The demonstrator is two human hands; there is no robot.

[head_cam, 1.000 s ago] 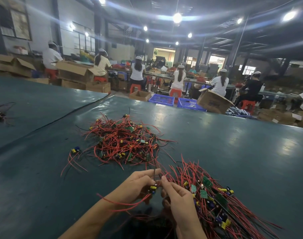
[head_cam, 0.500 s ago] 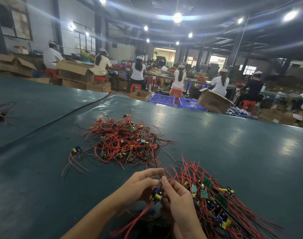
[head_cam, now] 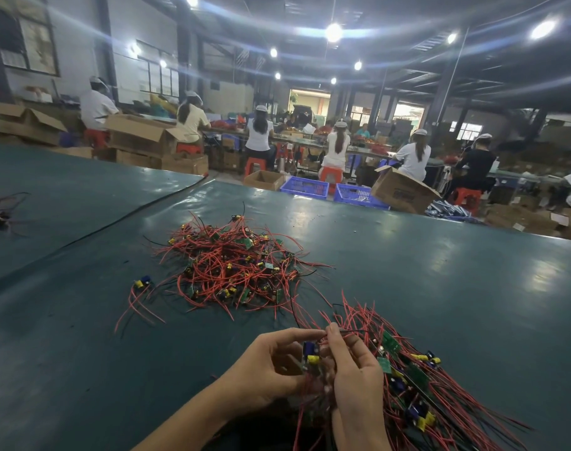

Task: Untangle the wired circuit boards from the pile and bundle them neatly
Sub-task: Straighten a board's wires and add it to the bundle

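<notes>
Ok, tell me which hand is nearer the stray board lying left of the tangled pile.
Left. The left hand, gripping a wired board, is right of and nearer the camera than the stray board; the right hand, pinching its wires, is even further right.

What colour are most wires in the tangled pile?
The wires are red; head view.

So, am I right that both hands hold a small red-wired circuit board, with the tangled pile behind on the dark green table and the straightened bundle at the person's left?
Not quite: the head view shows the straightened bundle at the person's right, beside the right hand. The rest holds: it and the left hand hold the small red-wired circuit board, the tangled pile behind.
</notes>
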